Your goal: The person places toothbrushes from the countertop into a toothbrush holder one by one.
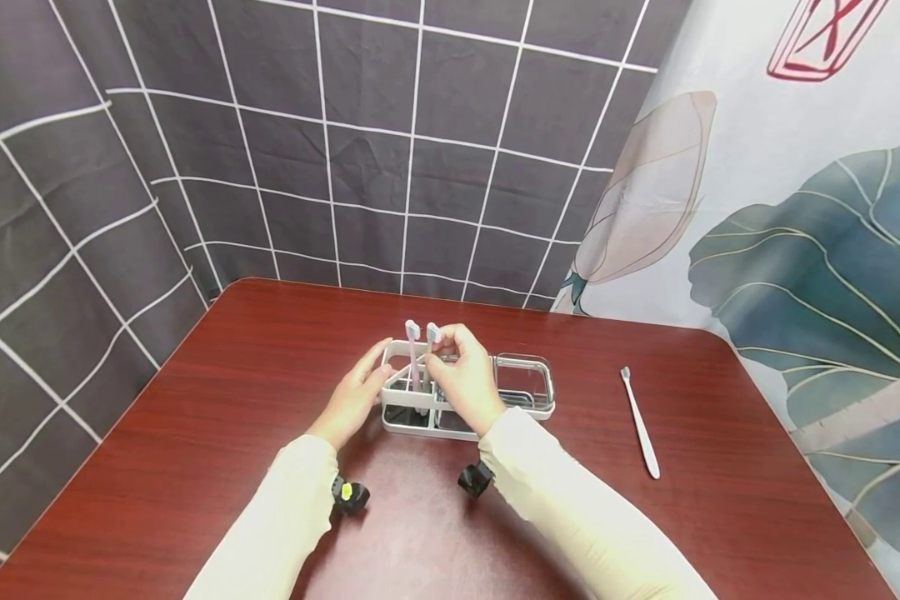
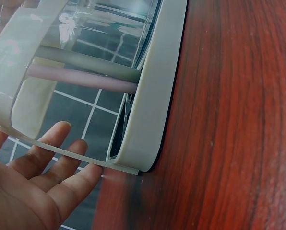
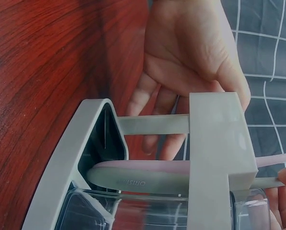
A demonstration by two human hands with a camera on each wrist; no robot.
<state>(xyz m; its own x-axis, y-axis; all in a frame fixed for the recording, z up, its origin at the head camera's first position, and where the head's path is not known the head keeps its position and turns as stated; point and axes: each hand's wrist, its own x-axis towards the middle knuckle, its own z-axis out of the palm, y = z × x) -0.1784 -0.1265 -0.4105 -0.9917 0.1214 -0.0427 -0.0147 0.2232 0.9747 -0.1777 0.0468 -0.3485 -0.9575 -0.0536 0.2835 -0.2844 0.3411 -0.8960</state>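
Observation:
A white toothbrush holder (image 1: 408, 399) stands on the table, with clear cups (image 1: 525, 379) in its right part. At its left end my left hand (image 1: 351, 398) holds the frame, with several fingers against the side in the left wrist view. My right hand (image 1: 467, 377) pinches a grey-green toothbrush (image 3: 138, 180) near its head; the handle's lower end is down in the left compartment. Beside it a pink toothbrush (image 1: 414, 367) stands in the same compartment, bristles up. My right hand hides part of the holder's middle in the head view.
To the right a white toothbrush (image 1: 640, 422) lies on the red-brown table (image 1: 270, 333). A dark gridded curtain (image 1: 367, 167) hangs behind and at the left. A leaf-patterned curtain (image 1: 667, 275) hangs at the right. Each wrist wears a small black camera (image 1: 351, 495).

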